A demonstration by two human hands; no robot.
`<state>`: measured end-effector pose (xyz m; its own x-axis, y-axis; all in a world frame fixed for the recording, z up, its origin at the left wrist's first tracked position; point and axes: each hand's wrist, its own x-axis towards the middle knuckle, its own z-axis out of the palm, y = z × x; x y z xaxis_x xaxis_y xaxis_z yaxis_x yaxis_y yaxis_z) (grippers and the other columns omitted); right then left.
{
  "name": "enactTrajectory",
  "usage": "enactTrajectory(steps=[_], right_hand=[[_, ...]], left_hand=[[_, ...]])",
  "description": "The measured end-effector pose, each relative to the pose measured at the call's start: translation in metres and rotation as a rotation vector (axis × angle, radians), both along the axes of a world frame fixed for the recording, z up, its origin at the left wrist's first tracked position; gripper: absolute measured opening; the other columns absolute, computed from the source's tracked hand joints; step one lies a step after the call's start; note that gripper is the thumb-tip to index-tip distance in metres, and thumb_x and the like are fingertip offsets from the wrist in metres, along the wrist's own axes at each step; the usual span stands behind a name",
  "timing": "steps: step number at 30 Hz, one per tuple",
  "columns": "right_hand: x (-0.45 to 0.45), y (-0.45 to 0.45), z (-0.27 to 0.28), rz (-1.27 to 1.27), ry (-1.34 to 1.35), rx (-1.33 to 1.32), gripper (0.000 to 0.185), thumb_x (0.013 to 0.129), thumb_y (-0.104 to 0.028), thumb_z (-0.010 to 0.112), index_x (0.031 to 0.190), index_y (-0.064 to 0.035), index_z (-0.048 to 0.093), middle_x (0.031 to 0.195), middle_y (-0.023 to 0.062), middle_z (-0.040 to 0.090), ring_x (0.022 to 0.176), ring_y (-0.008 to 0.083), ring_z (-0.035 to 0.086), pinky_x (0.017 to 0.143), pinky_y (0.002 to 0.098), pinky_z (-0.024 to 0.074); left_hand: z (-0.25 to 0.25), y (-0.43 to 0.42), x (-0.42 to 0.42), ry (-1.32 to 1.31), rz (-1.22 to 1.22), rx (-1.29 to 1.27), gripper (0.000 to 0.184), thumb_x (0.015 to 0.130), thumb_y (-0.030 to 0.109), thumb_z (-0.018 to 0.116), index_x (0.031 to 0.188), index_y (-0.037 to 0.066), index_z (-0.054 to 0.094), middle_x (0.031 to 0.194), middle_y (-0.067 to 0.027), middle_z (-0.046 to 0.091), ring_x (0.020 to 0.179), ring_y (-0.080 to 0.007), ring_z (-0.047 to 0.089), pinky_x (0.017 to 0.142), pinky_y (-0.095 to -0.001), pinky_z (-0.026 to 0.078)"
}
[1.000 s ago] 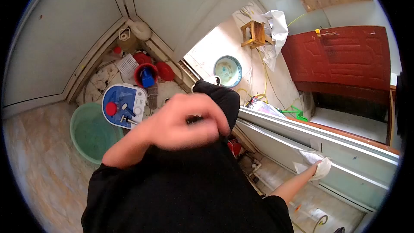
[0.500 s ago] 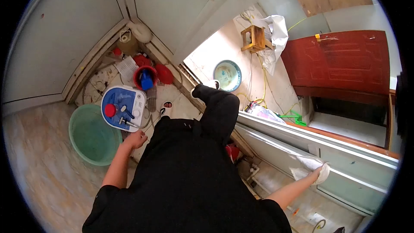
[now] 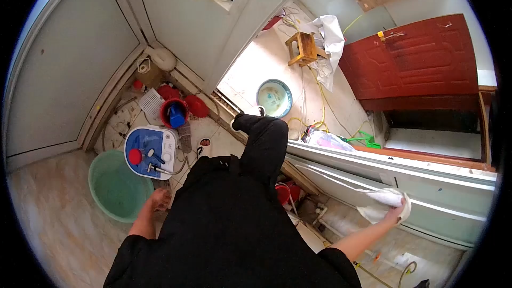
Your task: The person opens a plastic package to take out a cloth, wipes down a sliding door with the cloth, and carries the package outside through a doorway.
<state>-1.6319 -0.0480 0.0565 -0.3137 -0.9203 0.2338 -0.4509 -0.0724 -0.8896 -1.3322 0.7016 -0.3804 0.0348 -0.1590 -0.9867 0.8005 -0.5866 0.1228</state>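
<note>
The left hand (image 3: 159, 199) hangs just beside the green tub (image 3: 100, 189), near the blue-topped machine (image 3: 141, 141); its fingers look loosely curled, though I cannot tell whether they pinch anything. Far to the right, the right hand (image 3: 393, 212) grips the white cloth (image 3: 386, 196), bunched in the fingers with loose ends spread leftward, over the door panel (image 3: 437, 189). Gathering those ends into a flat pad would likely give a steadier, more even touch; whether the cloth presses on the panel is unclear. For moving, the left arm has the tub's rim close by, the leg (image 3: 266, 136) stands near the sill, and the white rail (image 3: 442, 206) runs beside the right hand.
</note>
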Motion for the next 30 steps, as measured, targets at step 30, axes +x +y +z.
enactTrajectory(steps=[30], right_hand=[[0.554,0.294,-0.011,1.387,0.24,-0.53,0.017,0.076,-0.023,0.059,0.085,-0.0096,0.065,0.093,0.0099,0.063,0.084,0.0231,0.058,0.075,0.0307,0.0446]], left_hand=[[0.006,-0.027,-0.016,-0.111,0.461,0.059,0.033,0.081,0.028,0.048,0.107,0.007,0.051,0.087,-0.0079,0.059,0.065,-0.0214,0.056,0.06,-0.0366,0.045]])
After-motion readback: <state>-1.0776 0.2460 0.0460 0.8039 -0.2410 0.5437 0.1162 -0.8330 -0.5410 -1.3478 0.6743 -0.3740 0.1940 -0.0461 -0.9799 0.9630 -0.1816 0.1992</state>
